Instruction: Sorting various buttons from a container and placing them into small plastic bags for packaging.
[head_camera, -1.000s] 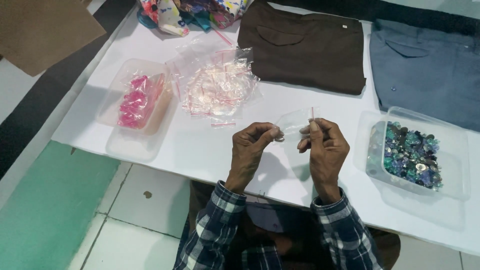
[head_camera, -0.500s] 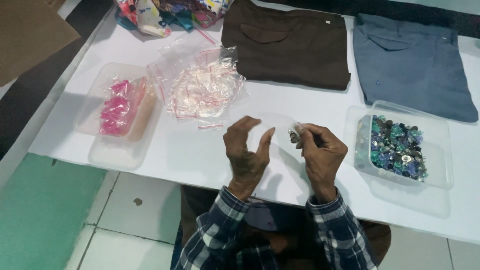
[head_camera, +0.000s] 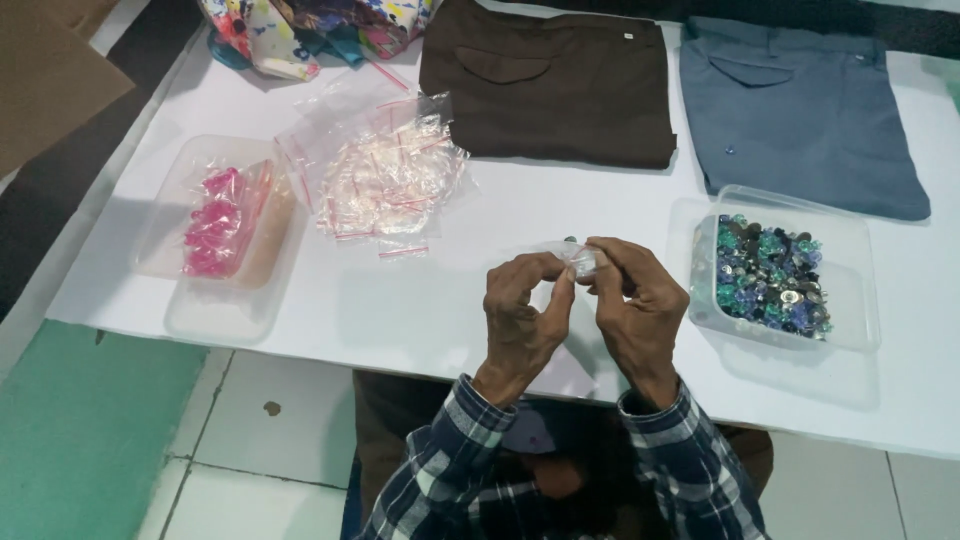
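Over the near part of the white table (head_camera: 420, 310), my left hand (head_camera: 522, 315) and my right hand (head_camera: 632, 300) meet, both pinching a small clear plastic bag (head_camera: 580, 260) between fingertips. Something dark and small shows at the bag's top; what is inside I cannot tell. A clear tub of blue, green and silver buttons (head_camera: 770, 275) stands just right of my right hand. To the left of my hands lies a pile of small clear zip bags (head_camera: 390, 175).
A clear tray with pink pieces (head_camera: 215, 225) sits at the table's left. Folded brown trousers (head_camera: 550, 85) and folded blue-grey trousers (head_camera: 800, 110) lie at the back. Colourful cloth (head_camera: 310, 30) is at the back left. Tiled floor lies below the table's near edge.
My left hand, open and apart half a second ago, has closed onto the small bag together with my right hand. The camera view has shifted slightly.
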